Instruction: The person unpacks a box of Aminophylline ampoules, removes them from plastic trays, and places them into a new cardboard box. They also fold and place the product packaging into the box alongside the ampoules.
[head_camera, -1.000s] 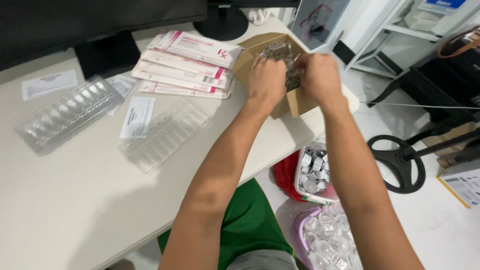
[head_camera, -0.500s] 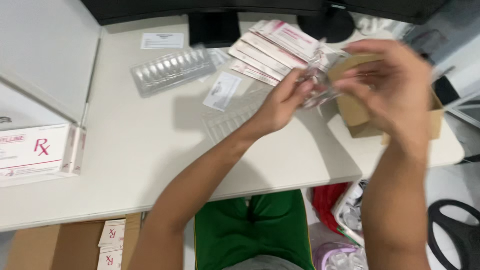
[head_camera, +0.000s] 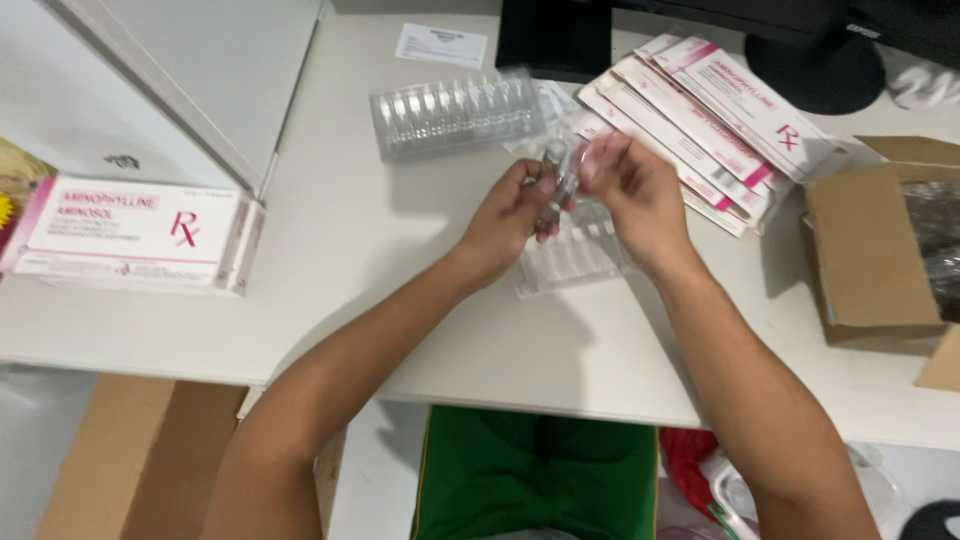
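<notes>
With both my left hand (head_camera: 515, 212) and right hand (head_camera: 628, 190) in a closed grip on small clear ampoules (head_camera: 560, 175) above the tray (head_camera: 575, 260), loose fingers could let one drop and crack on the surface (head_camera: 400, 250)

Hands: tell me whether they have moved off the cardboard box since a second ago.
Yes. Both hands moved left from the cardboard box to the clear tray.

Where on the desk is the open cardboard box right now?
In the head view the cardboard box sits at the desk's right edge, just right of the fanned stack of pink-and-white cartons and beyond the right hand.
</notes>
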